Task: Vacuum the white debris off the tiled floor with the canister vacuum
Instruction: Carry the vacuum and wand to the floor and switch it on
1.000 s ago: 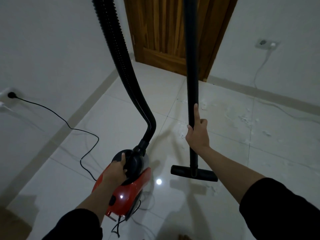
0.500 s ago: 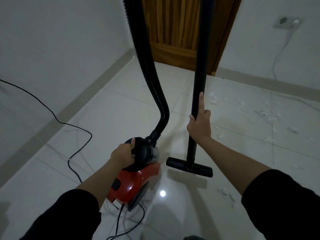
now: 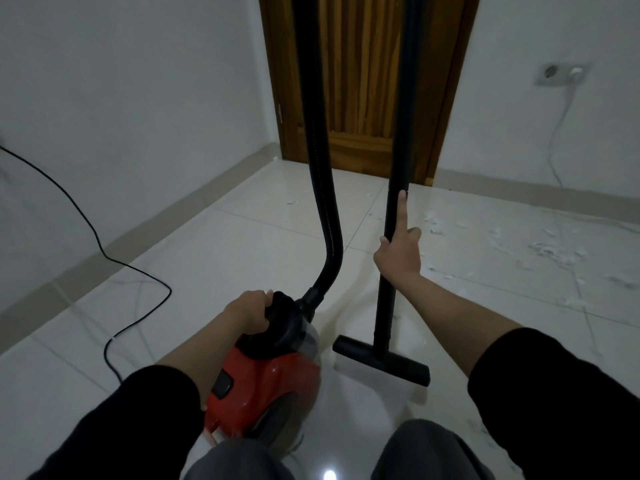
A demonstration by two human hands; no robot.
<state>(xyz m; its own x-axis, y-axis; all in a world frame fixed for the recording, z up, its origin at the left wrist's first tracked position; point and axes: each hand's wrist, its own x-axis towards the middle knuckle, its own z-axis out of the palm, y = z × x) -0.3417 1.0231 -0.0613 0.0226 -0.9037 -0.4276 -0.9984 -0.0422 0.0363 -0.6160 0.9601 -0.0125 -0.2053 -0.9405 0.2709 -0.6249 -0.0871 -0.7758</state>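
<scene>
Fingers of the left hand (image 3: 250,313) curl over the black handle (image 3: 282,318) on top of the red canister vacuum (image 3: 266,382), gripping it. The right hand (image 3: 398,252) is closed around the black wand (image 3: 394,202), with its index finger laid straight up along the tube. Both forearms are bare below black sleeves (image 3: 568,403), and 2 grey-clad knees (image 3: 429,452) show at the bottom edge.

The canister sits low and centre-left, close to the person, on the white tiled floor (image 3: 214,265). A ribbed black hose (image 3: 323,168) rises from its front end, bends upward and leaves the top of the view. Just right of the canister the wand stands nearly upright, ending in a flat black floor nozzle (image 3: 381,363) that rests on the tiles or very near them; contact cannot be told.

White debris (image 3: 540,251) lies scattered over the tiles to the right and beyond the wand, well apart from the nozzle, with a few small flecks (image 3: 290,201) nearer the wooden door (image 3: 363,81). The door fills the far centre, behind hose and wand.

On the left, a black power cord (image 3: 104,251) runs down along the white wall and loops across the floor toward the canister. On the right wall a socket (image 3: 557,73) holds a white plug, and its white cable (image 3: 554,140) hangs down toward the skirting.
</scene>
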